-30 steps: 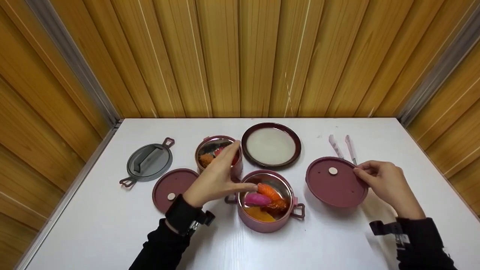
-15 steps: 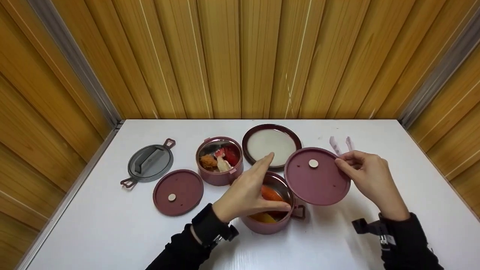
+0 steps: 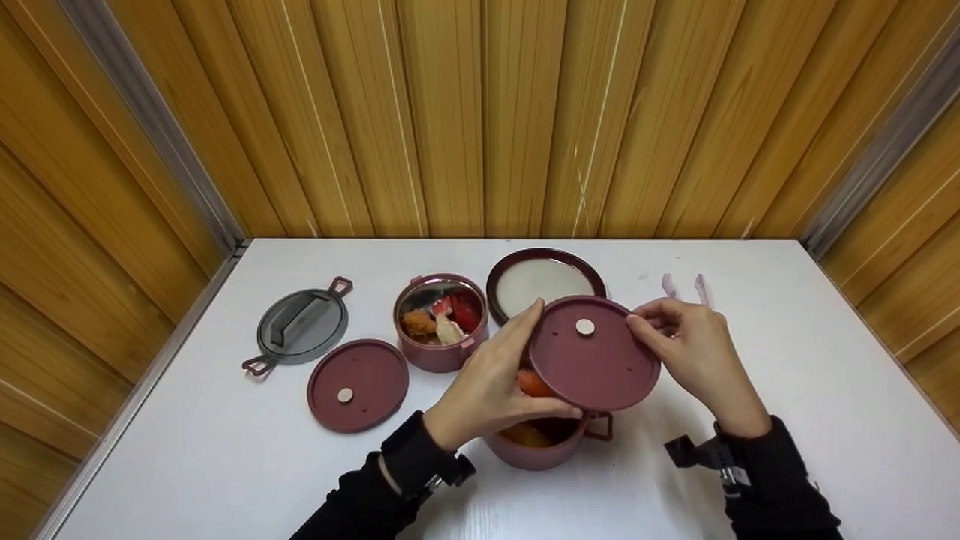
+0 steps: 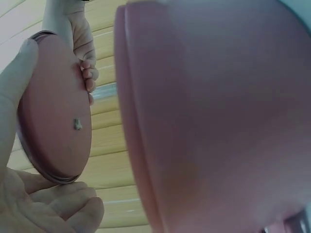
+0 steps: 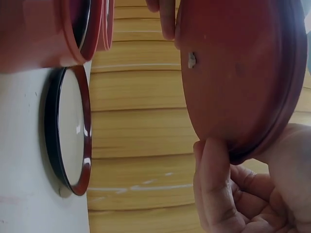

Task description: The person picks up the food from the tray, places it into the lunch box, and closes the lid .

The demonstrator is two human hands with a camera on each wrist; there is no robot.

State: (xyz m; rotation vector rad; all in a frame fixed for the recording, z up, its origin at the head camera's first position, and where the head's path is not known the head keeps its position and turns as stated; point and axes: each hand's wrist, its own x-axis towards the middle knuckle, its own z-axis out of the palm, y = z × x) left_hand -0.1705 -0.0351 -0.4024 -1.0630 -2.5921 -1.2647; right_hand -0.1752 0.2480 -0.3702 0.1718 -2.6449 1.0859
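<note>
As I look across the white table [image 3: 225, 472], the nearest thing on it is a pink pot [image 3: 536, 454], uncovered, with orange and yellow food partly showing inside. Above it, off to its right side, a round plum lid [image 3: 589, 364] with a white button is held tilted in the air. The person's right hand [image 3: 694, 349] pinches its right rim between thumb and fingers. The left hand [image 3: 491, 382] has its thumb and fingers spread apart, the tips at the lid's left edge; whether they bear any weight, I cannot tell.

That narrow pinch looks like the weak point: should it slip, the lid could drop edge-first onto the pot. Lowered at this tilt, it could catch the rim or trap the left thumb, which is between lid and pot.

To the left lies a matching lid [image 3: 356, 382]. Farther back are a second pot [image 3: 433, 358] holding red, white and brown food, a grey lid [image 3: 313, 330], a dark-rimmed plate [image 3: 544, 283] and two pale handles [image 3: 670, 286], then the wooden wall [image 3: 517, 120].
</note>
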